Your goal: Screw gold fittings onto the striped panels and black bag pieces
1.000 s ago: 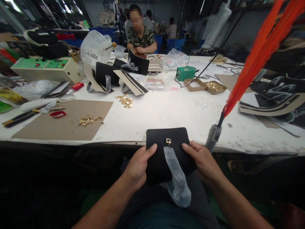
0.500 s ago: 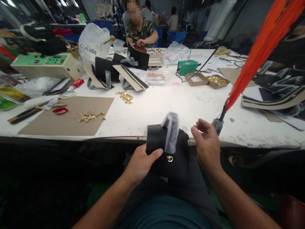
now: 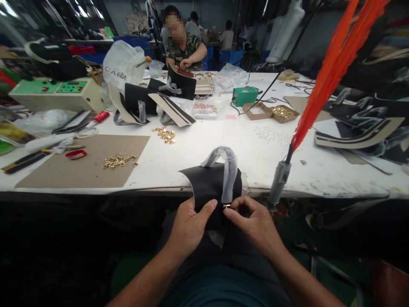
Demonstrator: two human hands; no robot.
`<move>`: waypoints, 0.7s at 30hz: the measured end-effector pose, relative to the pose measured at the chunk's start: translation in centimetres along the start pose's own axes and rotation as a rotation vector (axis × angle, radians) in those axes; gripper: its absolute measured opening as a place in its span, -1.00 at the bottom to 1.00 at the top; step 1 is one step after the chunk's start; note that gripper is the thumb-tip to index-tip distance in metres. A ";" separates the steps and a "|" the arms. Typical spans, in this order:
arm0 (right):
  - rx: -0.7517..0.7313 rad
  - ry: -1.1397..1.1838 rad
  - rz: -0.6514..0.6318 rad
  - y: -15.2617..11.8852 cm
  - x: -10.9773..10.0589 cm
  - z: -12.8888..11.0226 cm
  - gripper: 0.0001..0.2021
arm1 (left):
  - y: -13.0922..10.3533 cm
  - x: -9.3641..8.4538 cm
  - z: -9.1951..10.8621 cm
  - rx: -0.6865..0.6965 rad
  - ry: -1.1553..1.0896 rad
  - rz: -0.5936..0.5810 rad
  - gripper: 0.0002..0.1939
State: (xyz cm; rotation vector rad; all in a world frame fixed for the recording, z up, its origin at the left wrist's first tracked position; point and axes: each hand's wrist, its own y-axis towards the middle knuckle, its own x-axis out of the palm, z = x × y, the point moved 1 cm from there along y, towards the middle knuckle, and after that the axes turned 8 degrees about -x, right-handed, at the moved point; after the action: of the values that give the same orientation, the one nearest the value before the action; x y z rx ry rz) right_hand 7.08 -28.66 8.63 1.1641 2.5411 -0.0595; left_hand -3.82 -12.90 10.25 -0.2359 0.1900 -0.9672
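A black leather piece [image 3: 207,183] with a plastic-wrapped handle [image 3: 229,175] is held over my lap at the table's front edge. My left hand [image 3: 194,221] grips its left side, thumb on the front and the other fingers hidden behind. At the lower end of the handle is a small gold clasp [image 3: 226,206]. My right hand [image 3: 252,217] pinches this clasp between thumb and forefinger. Beyond the hands, gold chain links [image 3: 118,161] lie on a brown board [image 3: 83,170], and more gold pieces [image 3: 165,135] rest on the white table [image 3: 204,140].
A grey tool [image 3: 279,181] with an orange strand bundle [image 3: 332,76] hangs just right of my right hand. Farther back are a green box [image 3: 244,96], a carton of gold parts [image 3: 283,112] and more black pieces [image 3: 182,84]. A person [image 3: 185,47] works across the table.
My right hand has come down and left from beside the piece and closed on the clasp. The leather piece has tilted and its handle now shows as an arch. The grey tool hangs lower.
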 end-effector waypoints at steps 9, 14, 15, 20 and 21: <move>-0.195 -0.364 -0.319 1.3 -0.9 -1.6 -0.63 | -0.6 0.1 0.3 0.155 0.162 0.082 -0.75; 0.074 0.130 -0.285 0.4 1.5 -0.4 -0.47 | -0.5 0.3 -0.4 0.171 0.223 0.173 -0.77; 0.153 0.260 -0.223 0.1 2.2 -0.2 -0.47 | -0.5 0.4 -0.6 0.171 0.238 0.190 -0.75; 0.392 0.901 0.072 -0.8 5.7 -0.9 -0.54 | -0.8 0.9 -1.2 0.164 0.226 0.272 -0.74; 0.419 1.004 0.090 -0.8 6.1 -1.2 -0.53 | -0.8 1.1 -1.3 0.161 0.207 0.289 -0.75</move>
State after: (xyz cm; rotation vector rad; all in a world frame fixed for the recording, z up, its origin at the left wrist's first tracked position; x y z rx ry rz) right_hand 2.45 -24.48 7.73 1.8032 3.4362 0.0278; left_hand -4.23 -14.38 9.18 0.0405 0.3247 -0.7138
